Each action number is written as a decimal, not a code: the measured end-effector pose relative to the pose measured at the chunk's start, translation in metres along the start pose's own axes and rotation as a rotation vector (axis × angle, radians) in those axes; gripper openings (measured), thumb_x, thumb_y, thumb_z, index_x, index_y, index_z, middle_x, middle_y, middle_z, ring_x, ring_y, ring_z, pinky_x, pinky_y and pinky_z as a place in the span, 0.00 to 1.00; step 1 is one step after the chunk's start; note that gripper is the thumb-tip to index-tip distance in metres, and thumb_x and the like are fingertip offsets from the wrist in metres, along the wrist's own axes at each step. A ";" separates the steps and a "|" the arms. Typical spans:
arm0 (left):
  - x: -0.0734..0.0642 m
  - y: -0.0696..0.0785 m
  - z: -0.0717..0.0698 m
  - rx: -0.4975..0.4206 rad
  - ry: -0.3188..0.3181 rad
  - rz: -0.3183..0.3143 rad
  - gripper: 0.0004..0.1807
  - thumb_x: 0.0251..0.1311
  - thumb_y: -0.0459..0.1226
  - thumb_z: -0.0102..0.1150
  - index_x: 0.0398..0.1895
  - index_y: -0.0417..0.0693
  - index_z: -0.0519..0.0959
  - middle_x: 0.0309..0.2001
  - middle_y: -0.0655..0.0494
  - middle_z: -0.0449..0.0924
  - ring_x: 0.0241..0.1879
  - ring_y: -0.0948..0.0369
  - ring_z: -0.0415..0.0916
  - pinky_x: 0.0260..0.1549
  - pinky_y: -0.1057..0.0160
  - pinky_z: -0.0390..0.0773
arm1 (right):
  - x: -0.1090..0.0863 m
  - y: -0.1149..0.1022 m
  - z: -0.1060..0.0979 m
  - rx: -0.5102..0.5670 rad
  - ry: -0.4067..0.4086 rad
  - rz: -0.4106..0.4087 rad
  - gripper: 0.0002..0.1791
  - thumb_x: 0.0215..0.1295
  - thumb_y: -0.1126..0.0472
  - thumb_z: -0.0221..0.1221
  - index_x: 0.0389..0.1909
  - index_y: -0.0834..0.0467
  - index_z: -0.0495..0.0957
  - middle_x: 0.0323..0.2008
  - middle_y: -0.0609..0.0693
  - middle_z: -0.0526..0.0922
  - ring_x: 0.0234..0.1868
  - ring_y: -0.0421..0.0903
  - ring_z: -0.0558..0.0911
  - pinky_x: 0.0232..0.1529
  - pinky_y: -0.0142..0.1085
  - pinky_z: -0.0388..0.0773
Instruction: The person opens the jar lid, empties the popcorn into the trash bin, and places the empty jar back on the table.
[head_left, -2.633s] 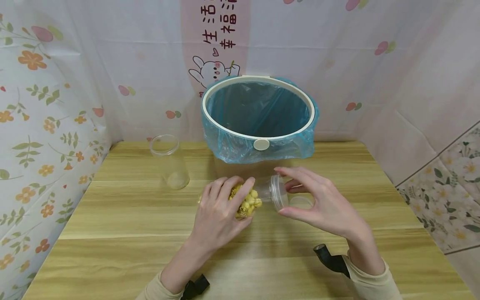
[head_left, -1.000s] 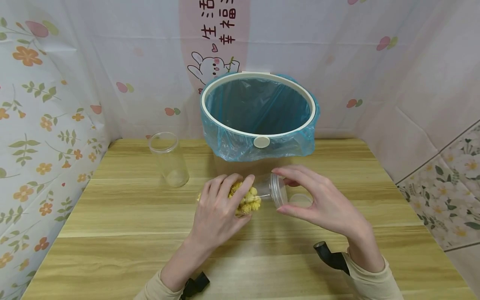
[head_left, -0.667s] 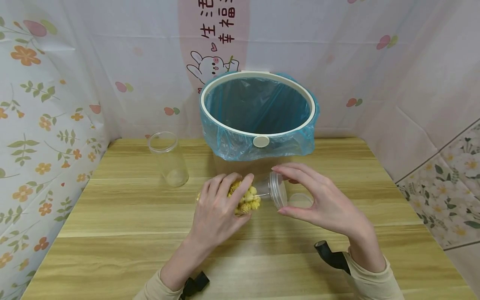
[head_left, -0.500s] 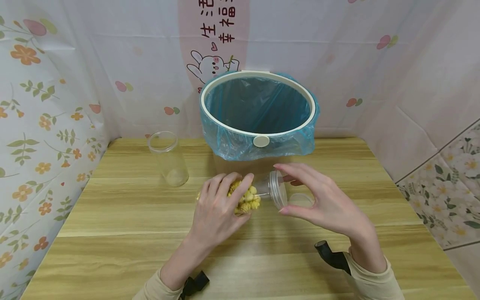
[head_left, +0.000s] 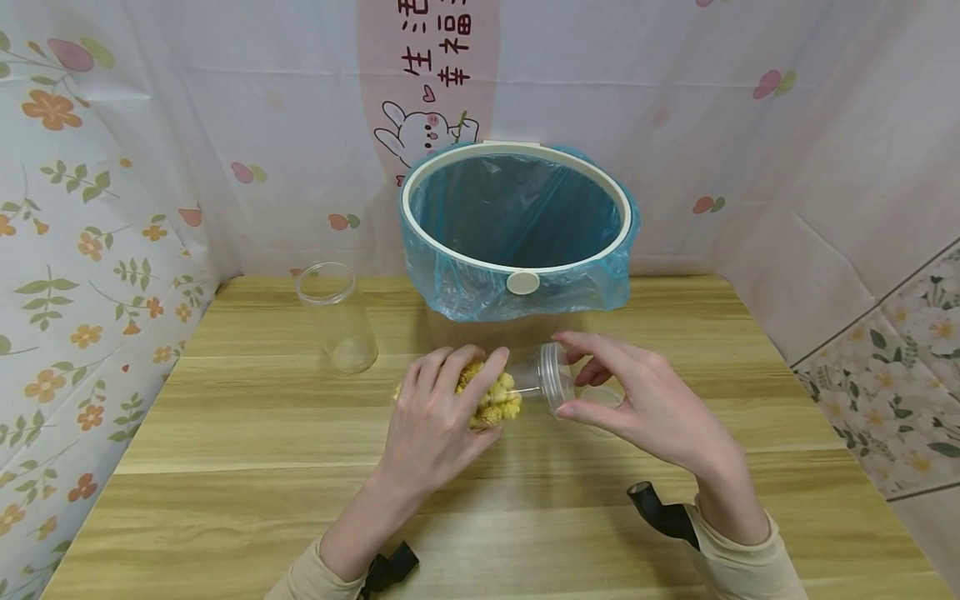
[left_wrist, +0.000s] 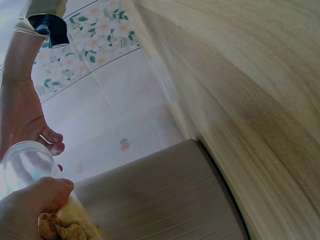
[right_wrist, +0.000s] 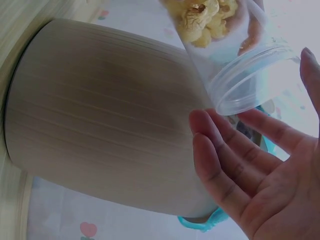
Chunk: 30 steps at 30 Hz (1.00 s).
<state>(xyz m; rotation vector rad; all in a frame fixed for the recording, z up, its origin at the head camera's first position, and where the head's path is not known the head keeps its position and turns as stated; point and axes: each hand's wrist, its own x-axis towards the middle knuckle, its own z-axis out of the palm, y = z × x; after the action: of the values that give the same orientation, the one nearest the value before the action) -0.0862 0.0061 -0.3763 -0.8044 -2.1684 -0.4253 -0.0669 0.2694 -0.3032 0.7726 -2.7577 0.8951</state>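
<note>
In the head view, my left hand (head_left: 438, 417) grips a clear plastic jar (head_left: 525, 375) of yellow popcorn (head_left: 497, 400), the jar lying on its side with its capped end to the right. Fingers cover much of its body. My right hand (head_left: 645, 400) pinches the clear lid (head_left: 555, 382) between thumb and forefinger, tips at opposite edges of its rim. The right wrist view shows the lid (right_wrist: 255, 82) on the jar, other fingers (right_wrist: 207, 160) loosely bent below it. In the left wrist view the thumb (left_wrist: 45, 192) lies over the jar.
A clear open-topped jar (head_left: 341, 325) stands at left. Behind the hands is a bin (right_wrist: 110, 115) with a blue liner (head_left: 517, 300) over its rim. A clear round disc (head_left: 600, 412) lies on the wooden table (head_left: 247, 517), partly behind the right hand. Patterned cloth (head_left: 285, 133) hangs behind.
My right fingers shift around the lid's rim; forefinger and thumb now sit slightly closer together and the other fingers show more. My left hand and the jar stay nearly where they were.
</note>
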 end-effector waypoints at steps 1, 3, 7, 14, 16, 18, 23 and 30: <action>0.000 0.000 0.000 0.000 0.001 0.000 0.41 0.40 0.47 0.76 0.65 0.59 0.76 0.54 0.53 0.81 0.53 0.52 0.76 0.48 0.53 0.79 | 0.000 0.000 0.000 -0.007 0.001 -0.012 0.40 0.56 0.49 0.75 0.71 0.45 0.71 0.55 0.37 0.83 0.44 0.33 0.84 0.42 0.32 0.84; 0.000 0.000 0.000 0.002 0.003 0.000 0.41 0.41 0.47 0.76 0.65 0.59 0.76 0.54 0.53 0.81 0.52 0.52 0.76 0.48 0.53 0.79 | 0.000 0.000 -0.001 -0.015 0.000 -0.043 0.42 0.55 0.50 0.76 0.71 0.46 0.70 0.57 0.37 0.82 0.47 0.33 0.84 0.46 0.33 0.85; 0.000 -0.001 0.000 0.001 0.000 -0.002 0.41 0.41 0.47 0.76 0.65 0.58 0.76 0.54 0.52 0.81 0.52 0.51 0.77 0.48 0.52 0.79 | 0.000 0.000 -0.003 -0.008 -0.007 -0.118 0.46 0.53 0.53 0.77 0.73 0.47 0.69 0.62 0.39 0.80 0.55 0.37 0.85 0.54 0.36 0.85; 0.000 -0.002 0.000 0.001 -0.004 -0.003 0.42 0.39 0.47 0.77 0.65 0.59 0.76 0.54 0.53 0.81 0.52 0.52 0.77 0.48 0.52 0.79 | -0.001 0.001 -0.005 -0.027 0.001 -0.167 0.50 0.51 0.54 0.79 0.75 0.47 0.67 0.66 0.41 0.76 0.59 0.39 0.82 0.60 0.31 0.79; 0.000 -0.002 0.001 0.001 -0.006 -0.004 0.42 0.39 0.47 0.77 0.66 0.59 0.76 0.54 0.53 0.81 0.52 0.52 0.76 0.48 0.52 0.79 | -0.002 0.000 -0.006 -0.041 0.018 -0.145 0.51 0.50 0.53 0.79 0.76 0.46 0.65 0.67 0.41 0.76 0.58 0.38 0.83 0.58 0.35 0.82; 0.001 -0.002 0.000 0.000 -0.006 -0.003 0.43 0.39 0.47 0.77 0.66 0.59 0.76 0.54 0.53 0.81 0.53 0.52 0.76 0.48 0.52 0.79 | -0.003 -0.001 -0.006 -0.049 0.034 -0.108 0.51 0.50 0.52 0.79 0.76 0.44 0.65 0.68 0.41 0.76 0.55 0.36 0.84 0.55 0.38 0.84; 0.001 -0.002 0.000 0.004 -0.005 0.003 0.43 0.38 0.48 0.78 0.66 0.59 0.76 0.54 0.53 0.81 0.52 0.52 0.76 0.48 0.53 0.79 | -0.003 0.000 -0.003 -0.102 0.032 -0.021 0.45 0.55 0.49 0.76 0.74 0.41 0.67 0.61 0.39 0.81 0.45 0.33 0.84 0.42 0.34 0.85; 0.001 -0.002 0.000 0.014 -0.001 0.010 0.44 0.38 0.48 0.78 0.66 0.59 0.75 0.54 0.53 0.81 0.52 0.52 0.76 0.49 0.53 0.79 | -0.001 0.001 0.002 -0.145 -0.002 0.015 0.38 0.61 0.44 0.71 0.72 0.42 0.69 0.47 0.37 0.84 0.40 0.32 0.83 0.36 0.30 0.81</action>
<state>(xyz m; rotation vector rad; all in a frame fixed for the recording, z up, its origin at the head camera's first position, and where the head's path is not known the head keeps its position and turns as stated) -0.0875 0.0049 -0.3758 -0.8078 -2.1649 -0.4039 -0.0669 0.2696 -0.3054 0.7283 -2.7957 0.6874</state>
